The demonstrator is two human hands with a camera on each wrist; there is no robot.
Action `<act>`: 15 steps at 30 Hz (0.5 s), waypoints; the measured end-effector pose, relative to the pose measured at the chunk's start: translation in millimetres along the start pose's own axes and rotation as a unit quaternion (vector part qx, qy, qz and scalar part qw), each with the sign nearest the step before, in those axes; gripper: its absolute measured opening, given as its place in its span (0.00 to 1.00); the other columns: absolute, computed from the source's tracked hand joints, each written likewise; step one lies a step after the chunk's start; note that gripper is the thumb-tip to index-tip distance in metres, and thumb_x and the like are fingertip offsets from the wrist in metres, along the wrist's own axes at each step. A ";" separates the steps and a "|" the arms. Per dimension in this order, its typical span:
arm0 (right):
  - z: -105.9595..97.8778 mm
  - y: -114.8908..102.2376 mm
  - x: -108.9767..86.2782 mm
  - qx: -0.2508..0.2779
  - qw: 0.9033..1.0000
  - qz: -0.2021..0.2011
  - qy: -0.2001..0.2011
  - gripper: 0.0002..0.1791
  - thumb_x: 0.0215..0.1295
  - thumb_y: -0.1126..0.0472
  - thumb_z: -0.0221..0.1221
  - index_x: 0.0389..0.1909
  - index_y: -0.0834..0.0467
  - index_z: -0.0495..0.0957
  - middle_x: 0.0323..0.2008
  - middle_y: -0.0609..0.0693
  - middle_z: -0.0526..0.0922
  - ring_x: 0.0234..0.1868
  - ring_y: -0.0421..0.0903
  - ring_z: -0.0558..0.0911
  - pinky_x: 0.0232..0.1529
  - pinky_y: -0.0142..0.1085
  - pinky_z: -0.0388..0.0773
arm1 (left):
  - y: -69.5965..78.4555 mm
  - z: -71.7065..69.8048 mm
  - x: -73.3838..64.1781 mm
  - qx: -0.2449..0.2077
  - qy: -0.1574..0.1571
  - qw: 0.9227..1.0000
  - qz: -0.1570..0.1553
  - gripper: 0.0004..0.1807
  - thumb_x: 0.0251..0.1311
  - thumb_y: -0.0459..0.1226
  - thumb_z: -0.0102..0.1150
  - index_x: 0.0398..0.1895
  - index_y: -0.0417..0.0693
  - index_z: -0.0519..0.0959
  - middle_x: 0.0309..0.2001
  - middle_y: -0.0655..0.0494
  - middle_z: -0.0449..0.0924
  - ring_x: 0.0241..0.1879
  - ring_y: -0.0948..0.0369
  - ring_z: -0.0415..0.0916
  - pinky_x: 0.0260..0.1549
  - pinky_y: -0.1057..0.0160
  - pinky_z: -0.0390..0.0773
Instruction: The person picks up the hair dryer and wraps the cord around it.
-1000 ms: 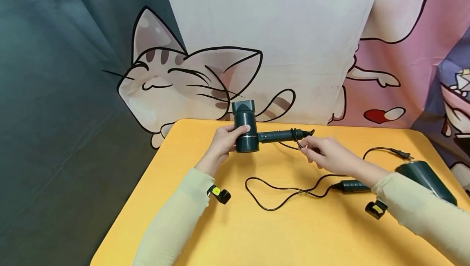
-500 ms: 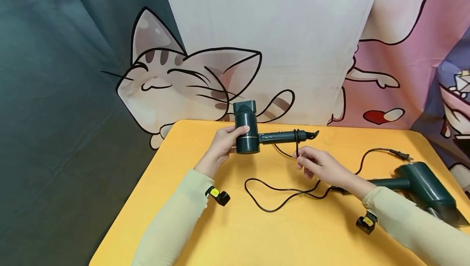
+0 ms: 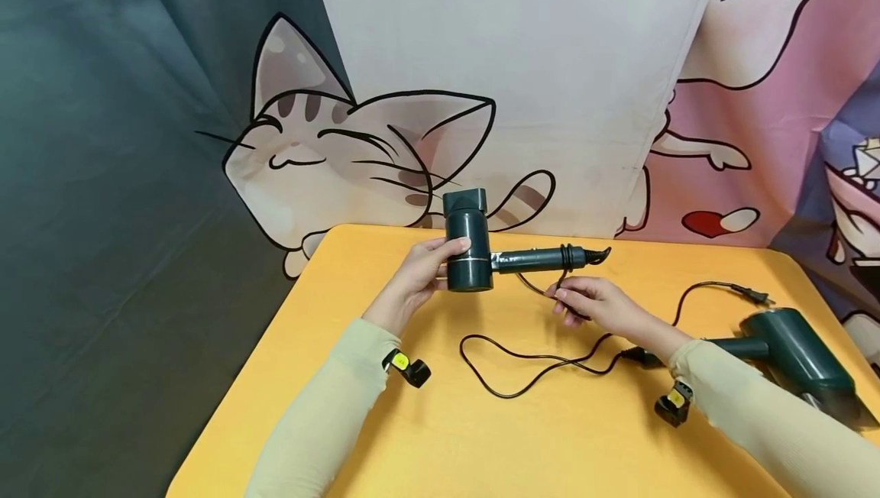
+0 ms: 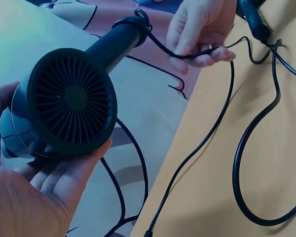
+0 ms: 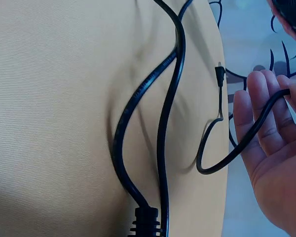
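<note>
In the head view my left hand (image 3: 415, 273) grips the barrel of a dark green hair dryer (image 3: 470, 278), thumb on the near side, its nozzle upward and handle pointing right. The left wrist view shows the dryer's ribbed round end (image 4: 74, 98). Its black cord is wound around the end of the handle (image 3: 536, 260). My right hand (image 3: 601, 305), below the handle end, pinches this cord (image 5: 255, 127) between thumb and fingers. From there the cord runs to a small plug (image 5: 220, 76) close to the table's edge.
A second dark green hair dryer (image 3: 794, 349) lies on the yellow table (image 3: 481, 444) at the right, partly behind the right forearm. Its cord (image 3: 505, 396) loops across the middle, and a plug (image 3: 751, 295) lies at the back right. A printed cat curtain (image 3: 385, 154) hangs behind.
My right hand has drawn the cord down from the handle and moved slightly down and left. Fewer forearm parts cover the second dryer now. The held dryer has shifted slightly right.
</note>
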State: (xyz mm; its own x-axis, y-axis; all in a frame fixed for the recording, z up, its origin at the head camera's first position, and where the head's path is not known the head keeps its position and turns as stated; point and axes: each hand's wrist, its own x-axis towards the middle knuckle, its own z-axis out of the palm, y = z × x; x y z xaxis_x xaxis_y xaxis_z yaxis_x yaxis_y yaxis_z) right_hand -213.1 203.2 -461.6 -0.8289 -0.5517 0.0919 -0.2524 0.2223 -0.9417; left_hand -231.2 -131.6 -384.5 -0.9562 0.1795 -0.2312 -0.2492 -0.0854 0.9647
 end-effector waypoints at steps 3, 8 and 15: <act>-3.3 3.1 4.0 0.001 1.000 0.008 0.000 0.18 0.84 0.64 0.52 0.59 0.77 0.79 0.41 0.69 0.86 0.34 0.46 0.89 0.38 0.40 0.89 | -0.6 -1.3 -1.2 0.000 -0.016 1.000 -0.003 0.31 0.68 0.43 0.68 0.69 0.37 0.77 0.55 0.39 0.86 0.41 0.53 0.90 0.37 0.59 0.90; -7.7 1.6 5.8 -0.022 0.999 0.035 0.006 0.20 0.84 0.62 0.55 0.60 0.76 0.80 0.42 0.70 0.87 0.34 0.46 0.89 0.39 0.39 0.89 | -1.4 -3.4 -2.4 0.000 -0.040 0.999 -0.005 0.31 0.68 0.42 0.67 0.70 0.36 0.76 0.54 0.39 0.87 0.39 0.55 0.90 0.39 0.58 0.90; -8.0 -4.2 6.7 -0.126 0.992 0.008 0.024 0.15 0.83 0.62 0.55 0.53 0.69 0.86 0.32 0.59 0.87 0.28 0.43 0.84 0.32 0.36 0.86 | -2.3 -7.6 -1.9 -0.007 -0.054 0.998 -0.008 0.32 0.68 0.43 0.66 0.71 0.37 0.75 0.56 0.39 0.87 0.41 0.54 0.90 0.43 0.54 0.90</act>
State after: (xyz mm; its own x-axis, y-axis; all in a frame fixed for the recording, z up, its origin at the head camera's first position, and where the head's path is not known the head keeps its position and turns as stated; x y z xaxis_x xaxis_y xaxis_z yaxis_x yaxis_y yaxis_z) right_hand -221.6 204.9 -454.5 -0.8548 -0.5096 0.0983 -0.3511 0.4282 -0.8327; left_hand -229.9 -139.2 -387.2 -0.9303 0.2854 -0.2302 -0.2666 -0.0956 0.9590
